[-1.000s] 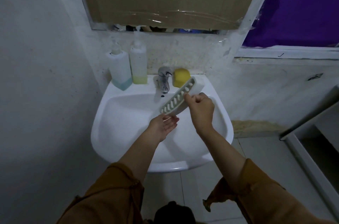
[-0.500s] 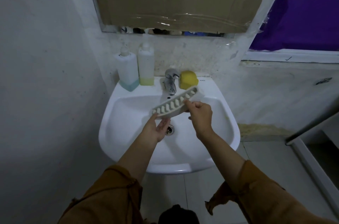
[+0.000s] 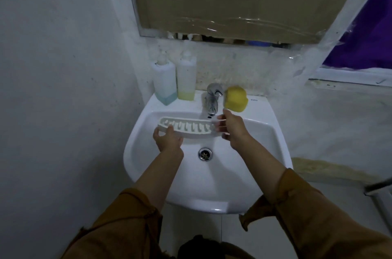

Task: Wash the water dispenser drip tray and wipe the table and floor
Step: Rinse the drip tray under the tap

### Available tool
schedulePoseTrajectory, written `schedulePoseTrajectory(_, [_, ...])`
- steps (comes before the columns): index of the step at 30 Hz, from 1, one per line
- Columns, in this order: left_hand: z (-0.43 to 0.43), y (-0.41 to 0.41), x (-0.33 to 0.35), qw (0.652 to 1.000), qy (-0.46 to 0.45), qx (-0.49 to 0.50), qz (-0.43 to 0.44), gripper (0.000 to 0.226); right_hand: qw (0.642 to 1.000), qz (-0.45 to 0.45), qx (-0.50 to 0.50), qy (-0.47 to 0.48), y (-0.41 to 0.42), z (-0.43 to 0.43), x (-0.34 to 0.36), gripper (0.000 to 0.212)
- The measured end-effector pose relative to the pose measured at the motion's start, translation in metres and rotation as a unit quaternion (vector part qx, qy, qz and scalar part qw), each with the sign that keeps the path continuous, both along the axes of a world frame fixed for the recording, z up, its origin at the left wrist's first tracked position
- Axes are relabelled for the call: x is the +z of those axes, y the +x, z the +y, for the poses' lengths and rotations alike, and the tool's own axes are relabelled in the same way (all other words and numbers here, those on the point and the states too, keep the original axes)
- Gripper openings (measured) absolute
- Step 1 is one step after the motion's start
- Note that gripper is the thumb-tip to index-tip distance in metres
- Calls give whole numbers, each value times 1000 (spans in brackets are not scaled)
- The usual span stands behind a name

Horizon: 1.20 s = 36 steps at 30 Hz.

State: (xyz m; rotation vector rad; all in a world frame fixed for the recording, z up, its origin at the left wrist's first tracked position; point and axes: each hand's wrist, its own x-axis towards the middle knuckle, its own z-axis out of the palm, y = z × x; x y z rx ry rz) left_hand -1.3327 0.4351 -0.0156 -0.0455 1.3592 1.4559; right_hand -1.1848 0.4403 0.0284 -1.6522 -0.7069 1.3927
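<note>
Straight ahead, a person holds a white slotted drip tray [image 3: 186,129] level over a white wall sink [image 3: 212,203], just below the chrome faucet [image 3: 212,99]. The left hand [image 3: 168,141] grips the tray's 9 o'clock end, thumb on top. The right hand [image 3: 234,129] curls its fingers round the 3 o'clock end. On the sink's rim, a yellow sponge [image 3: 236,98] sits at 1 o'clock and two soap bottles [image 3: 164,82] stand at 11 o'clock.

The drip tray [image 3: 191,129] spans the sink [image 3: 212,205] before the tap [image 3: 212,99] (sponge [image 3: 235,99] right, bottles [image 3: 165,82] left).
</note>
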Motion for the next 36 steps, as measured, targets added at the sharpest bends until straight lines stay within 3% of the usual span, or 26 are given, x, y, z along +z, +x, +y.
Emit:
schedulePoseTrajectory(6, [10,16,5,999,-17,7,36,54,999,-6,43,-18,-2,48,20,49])
schedulePoseTrajectory(9, [13,24,8,1000,-14,5,22,53,996,-9,84,-29,-5,57,18,48])
schedulePoseTrajectory(18, [17,44,8,999,-1,-30,-12,54,995,59,76,-2,-2,69,27,37])
schedulePoseTrajectory(36, [21,70,-8,994,-24,-96,-36,54,991,37,128,-2,8,83,28,37])
